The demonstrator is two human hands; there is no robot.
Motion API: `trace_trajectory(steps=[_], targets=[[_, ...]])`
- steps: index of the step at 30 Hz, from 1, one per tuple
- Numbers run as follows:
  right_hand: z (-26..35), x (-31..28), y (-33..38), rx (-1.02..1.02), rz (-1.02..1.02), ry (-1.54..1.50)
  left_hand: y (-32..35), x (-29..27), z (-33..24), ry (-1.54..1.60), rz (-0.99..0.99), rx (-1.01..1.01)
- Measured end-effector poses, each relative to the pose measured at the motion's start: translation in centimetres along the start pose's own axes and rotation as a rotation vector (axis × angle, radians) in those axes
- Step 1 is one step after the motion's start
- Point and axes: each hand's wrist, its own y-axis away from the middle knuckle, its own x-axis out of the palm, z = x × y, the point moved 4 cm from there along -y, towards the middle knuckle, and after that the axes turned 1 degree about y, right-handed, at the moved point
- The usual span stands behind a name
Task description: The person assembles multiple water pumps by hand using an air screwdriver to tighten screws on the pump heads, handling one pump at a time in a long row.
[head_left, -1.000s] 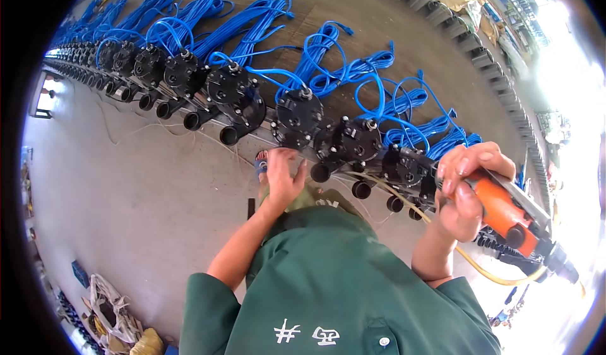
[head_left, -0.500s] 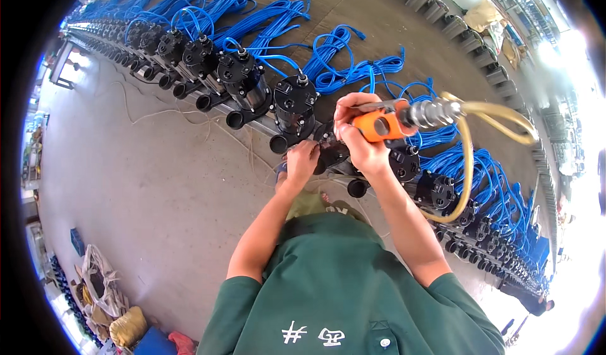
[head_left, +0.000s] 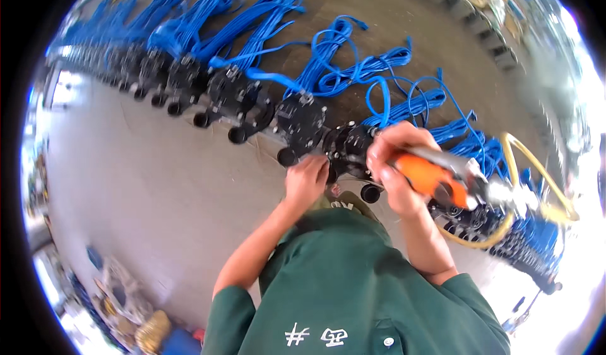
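My right hand [head_left: 398,162] is closed round an orange air tool [head_left: 429,179]. The tool is blurred, with a silver coupler [head_left: 505,192] and a yellow hose [head_left: 548,173] at its outer end. Its working end is hidden by my fingers. Close beside it stands a black submersible pump [head_left: 349,143] with bolts on its round top. My left hand [head_left: 307,179] is closed at the lower left of that pump, by its outlet; anything in the fingers is hidden. Just left stands another black pump [head_left: 301,121], its round outlet [head_left: 287,157] above my left hand.
A long row of similar pumps [head_left: 233,93] runs from far left to lower right. Coiled blue cables [head_left: 334,58] lie behind them. Grey metal cylinders [head_left: 464,11] line the far right. Bags [head_left: 151,331] lie on the floor [head_left: 158,191] at lower left.
The air tool and my right hand have swung right and nearer, and the tool now tilts down to the right. My left hand has shifted slightly right. The whole view has turned a little.
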Motion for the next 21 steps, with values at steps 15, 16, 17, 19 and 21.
trace_trajectory(steps=[15, 16, 17, 19, 21], targets=[[1.5, -7.1, 4.2, -0.115, -1.052, 0.256, -23.6, 14.8, -0.1, -0.253, 1.848, 0.677], [1.4, -7.1, 4.2, -0.084, -1.054, 0.239, -22.2, 16.1, 0.6, -0.047, 1.791, 0.707], [1.3, -7.0, 4.3, -0.051, -1.078, 0.243, -20.7, 17.4, 1.6, -0.009, 1.802, 0.68], [1.2, -6.7, 4.5, -0.007, -1.122, 0.198, -18.6, 19.0, 2.1, 0.143, 1.723, 0.921], [1.2, -6.7, 4.3, 0.002, -1.092, 0.223, -17.3, 19.5, 2.6, 0.162, 1.757, 1.045]])
